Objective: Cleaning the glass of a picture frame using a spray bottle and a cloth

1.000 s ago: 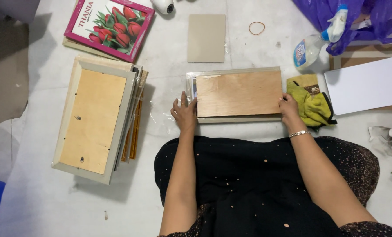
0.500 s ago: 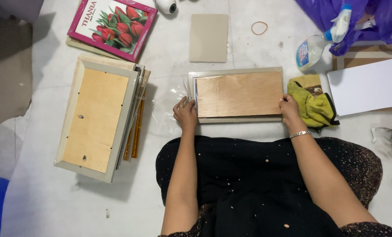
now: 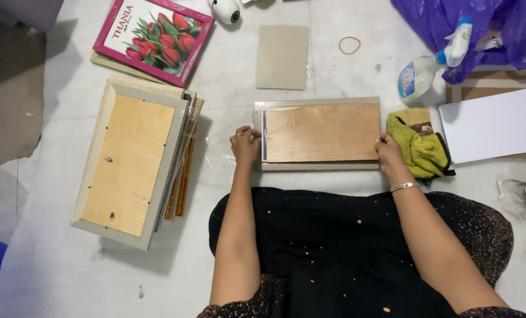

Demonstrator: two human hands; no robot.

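Observation:
A small picture frame (image 3: pixel 317 166) lies face down on the white cloth in front of my lap, with a brown wooden backing board (image 3: pixel 322 132) resting in it. My left hand (image 3: pixel 245 145) grips the frame's left edge, fingers curled at the board's left end. My right hand (image 3: pixel 389 151) presses on the frame's lower right corner; a bracelet sits on that wrist. A crumpled clear plastic film (image 3: pixel 215 154) lies just left of my left hand.
A stack of larger face-down frames (image 3: pixel 134 159) lies to the left. A pink-bordered tulip picture (image 3: pixel 155 35) is at the top left, a grey card (image 3: pixel 282 56) and rubber band (image 3: pixel 349 45) above. A yellow-green cloth (image 3: pixel 419 147), spray bottle (image 3: pixel 428 66), purple bag (image 3: pixel 498 26) and white sheet (image 3: pixel 494 123) sit right.
My left hand has shifted slightly up along the frame's left edge. The right hand and the frame stay put; the view has drifted a little.

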